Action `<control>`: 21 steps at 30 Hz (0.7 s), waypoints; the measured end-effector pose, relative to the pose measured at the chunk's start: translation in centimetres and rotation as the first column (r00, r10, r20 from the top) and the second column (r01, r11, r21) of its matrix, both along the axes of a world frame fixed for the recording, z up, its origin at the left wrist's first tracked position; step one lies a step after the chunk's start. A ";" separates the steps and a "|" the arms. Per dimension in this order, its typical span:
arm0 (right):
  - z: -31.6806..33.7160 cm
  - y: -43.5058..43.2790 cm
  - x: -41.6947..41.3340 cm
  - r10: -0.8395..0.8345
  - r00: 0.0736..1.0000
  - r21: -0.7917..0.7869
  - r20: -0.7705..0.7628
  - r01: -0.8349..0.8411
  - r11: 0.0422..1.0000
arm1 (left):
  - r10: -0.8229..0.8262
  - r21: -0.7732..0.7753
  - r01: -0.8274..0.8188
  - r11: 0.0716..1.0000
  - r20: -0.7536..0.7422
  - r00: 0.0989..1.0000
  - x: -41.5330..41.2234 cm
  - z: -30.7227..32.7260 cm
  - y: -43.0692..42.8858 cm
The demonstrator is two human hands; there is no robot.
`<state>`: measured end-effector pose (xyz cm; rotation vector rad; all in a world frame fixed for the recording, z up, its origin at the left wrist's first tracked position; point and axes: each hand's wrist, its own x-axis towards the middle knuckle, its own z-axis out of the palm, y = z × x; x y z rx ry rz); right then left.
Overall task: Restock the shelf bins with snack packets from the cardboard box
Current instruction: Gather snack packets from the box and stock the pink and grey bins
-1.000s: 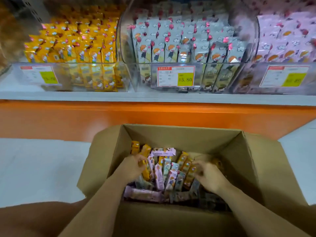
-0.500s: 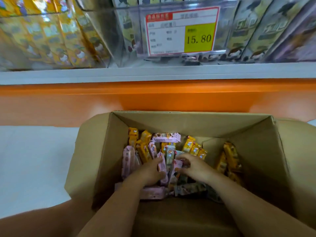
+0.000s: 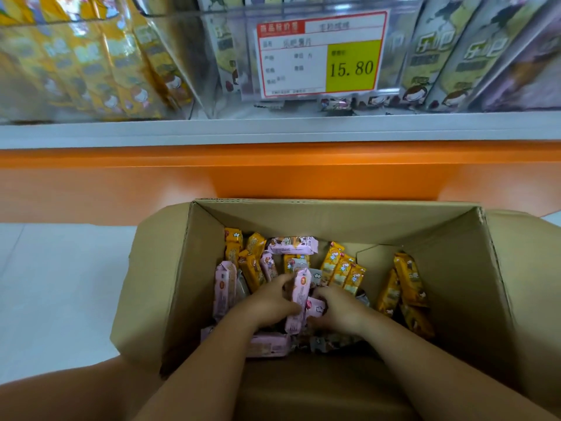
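1. An open cardboard box sits on the pale floor below a shelf; inside lies a loose heap of snack packets, pink, yellow and grey, some on end, some flat.
2. By their look the packets are light, thin crinkly film, likely slippery against each other and easy to crush; best taken across the middle of the long sides, a few bunched together, squeezed gently.
3. The left hand is deep in the box; its fingers curl round an upright pink packet at the heap's middle.
4. The right hand is just beside it, touching the same cluster; its fingers bend down among the packets; whether they have closed on one cannot be told.
5. Above, a clear shelf bin holds yellow bags; a neighbouring bin shows grey-green bags beside a price label reading 15.80.
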<state>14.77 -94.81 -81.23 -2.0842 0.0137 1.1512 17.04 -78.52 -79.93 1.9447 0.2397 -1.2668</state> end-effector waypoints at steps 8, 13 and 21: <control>8.3 -3.0 1.9 -0.326 0.905 0.160 0.273 0.291 0.943 | 0.237 -0.143 -0.219 0.965 0.123 0.964 1.6 7.1 -1.7; 15.7 -6.2 2.8 -0.343 0.834 0.218 0.433 0.273 0.937 | 0.265 -0.372 -0.173 0.912 0.211 0.941 2.1 14.7 -3.2; 27.2 -10.0 0.8 -0.195 0.724 0.184 0.662 0.096 0.978 | 0.218 -0.469 0.033 0.883 0.469 0.856 1.0 24.5 -6.4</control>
